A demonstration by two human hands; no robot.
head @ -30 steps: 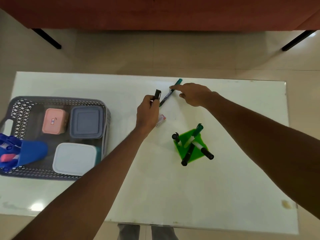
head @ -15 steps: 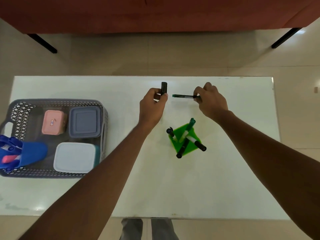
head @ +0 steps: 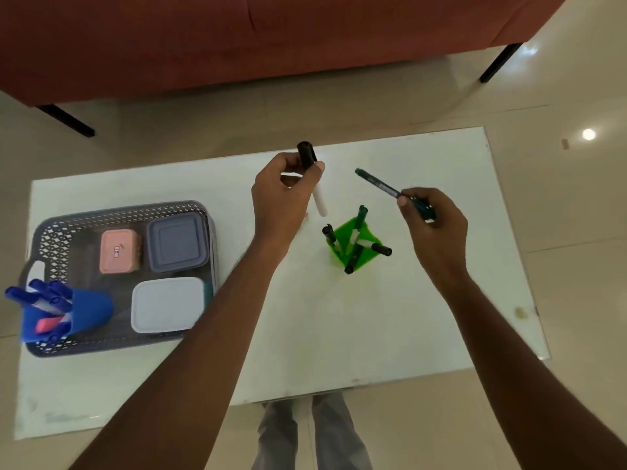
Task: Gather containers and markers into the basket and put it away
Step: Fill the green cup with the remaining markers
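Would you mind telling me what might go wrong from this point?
1. The green holder already has markers splayed over its rim; dropping in the black-capped marker from the left hand or the green pen from the right hand might tip it.
2. The basket looks crowded, leaving little space for the holder.

One head-worn view looks steeply down, near, over the table (head: 339, 334)

A grey lattice basket (head: 68, 228) sits on the worktop's left, holding a pink container (head: 119, 251), a grey container (head: 177, 241), a white container (head: 167, 304) and a blue holder (head: 84, 310) of markers. A green holder (head: 366, 257) of markers stands mid-worktop.
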